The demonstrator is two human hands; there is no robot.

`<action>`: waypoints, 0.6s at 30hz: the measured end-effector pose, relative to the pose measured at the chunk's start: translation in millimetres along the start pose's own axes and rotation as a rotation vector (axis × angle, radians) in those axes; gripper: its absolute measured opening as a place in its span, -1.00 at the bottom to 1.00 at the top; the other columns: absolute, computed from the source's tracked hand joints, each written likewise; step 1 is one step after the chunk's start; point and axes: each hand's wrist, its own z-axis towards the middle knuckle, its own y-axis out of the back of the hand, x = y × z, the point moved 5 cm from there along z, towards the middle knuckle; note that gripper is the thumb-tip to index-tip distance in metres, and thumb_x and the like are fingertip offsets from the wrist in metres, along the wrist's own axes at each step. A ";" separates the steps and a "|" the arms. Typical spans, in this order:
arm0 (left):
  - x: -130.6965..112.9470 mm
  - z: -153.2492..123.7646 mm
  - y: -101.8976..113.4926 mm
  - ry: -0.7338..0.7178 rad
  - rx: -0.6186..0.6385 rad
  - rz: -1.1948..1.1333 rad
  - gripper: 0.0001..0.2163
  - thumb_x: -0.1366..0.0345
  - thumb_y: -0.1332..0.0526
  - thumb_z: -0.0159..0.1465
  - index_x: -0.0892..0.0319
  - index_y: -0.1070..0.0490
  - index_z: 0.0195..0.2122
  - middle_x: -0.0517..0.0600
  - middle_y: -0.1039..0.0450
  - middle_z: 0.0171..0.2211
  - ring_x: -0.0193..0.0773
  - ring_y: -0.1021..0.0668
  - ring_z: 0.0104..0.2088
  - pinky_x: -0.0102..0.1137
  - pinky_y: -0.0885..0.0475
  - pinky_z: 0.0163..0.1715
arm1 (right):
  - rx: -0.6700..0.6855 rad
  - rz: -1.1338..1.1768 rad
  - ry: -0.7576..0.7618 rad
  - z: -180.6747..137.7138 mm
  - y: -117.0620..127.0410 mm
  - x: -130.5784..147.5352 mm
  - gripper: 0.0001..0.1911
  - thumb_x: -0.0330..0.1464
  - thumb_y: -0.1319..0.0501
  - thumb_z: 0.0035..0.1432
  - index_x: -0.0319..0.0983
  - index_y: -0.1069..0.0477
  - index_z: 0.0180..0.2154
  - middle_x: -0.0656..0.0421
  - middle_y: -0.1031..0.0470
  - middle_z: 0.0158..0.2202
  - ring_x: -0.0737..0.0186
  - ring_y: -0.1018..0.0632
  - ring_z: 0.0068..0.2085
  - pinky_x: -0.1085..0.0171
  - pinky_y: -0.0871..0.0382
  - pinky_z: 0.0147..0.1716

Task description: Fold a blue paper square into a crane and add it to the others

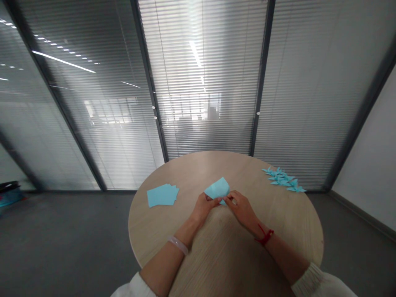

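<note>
Left hand (202,207), right hand (241,208) on blue paper (217,188) — apex away, length crosswise.

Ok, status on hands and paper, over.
Left hand and right hand pinch the sheet at its near edge. Stack off left, folded pieces far right, nothing in the way.

Round table (216,255), lower centre: matt pale wood grain. Folded sheet (217,188), sheet stack (162,194) centre left, folded pieces (283,178) centre right: smooth matt blue paper.
</note>
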 end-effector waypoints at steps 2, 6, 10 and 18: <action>1.3 1.7 2.8 -0.005 -0.026 0.050 -0.78 0.25 -0.42 -0.09 0.27 -0.45 -0.57 -0.09 -0.39 -0.68 -0.37 -0.37 -0.62 -0.48 -0.21 -0.59 | 0.013 0.002 -0.015 -0.1 -0.2 -0.1 -0.74 -0.27 -0.06 0.24 -0.22 -0.35 -0.46 0.19 -0.43 -0.46 0.24 -0.46 -0.40 0.28 -0.32 -0.37; 1.3 2.9 6.3 -0.028 -0.063 0.086 -0.77 0.25 -0.42 -0.10 0.26 -0.41 -0.61 -0.11 -0.37 -0.69 -0.41 -0.32 -0.65 -0.49 -0.18 -0.61 | -0.007 0.041 -0.041 -0.3 -2.7 -6.2 -0.78 -0.24 -0.12 0.19 -0.21 -0.33 -0.44 0.18 -0.41 -0.44 0.21 -0.46 -0.37 0.22 -0.35 -0.32; 0.6 1.9 4.2 -0.021 -0.028 0.049 -0.77 0.24 -0.42 -0.09 0.27 -0.47 -0.49 -0.04 -0.48 -0.58 -0.33 -0.43 -0.57 -0.47 -0.28 -0.54 | -0.176 0.156 -0.106 -0.4 0.7 -14.3 -0.58 -0.19 -0.28 0.00 -0.24 -0.28 -0.14 0.04 -0.42 -0.18 0.10 -0.48 -0.18 0.11 -0.39 -0.19; 6.1 3.2 3.8 -0.047 0.051 0.064 -0.74 0.23 -0.38 -0.02 0.28 -0.53 -0.33 0.06 -0.57 -0.36 -0.21 -0.53 -0.39 -0.36 -0.39 -0.29 | 0.082 0.466 -0.306 1.9 -6.6 -19.2 -0.52 -0.17 -0.32 -0.05 -0.24 -0.33 -0.11 0.11 -0.52 -0.23 0.15 -0.53 -0.27 0.24 -0.40 -0.30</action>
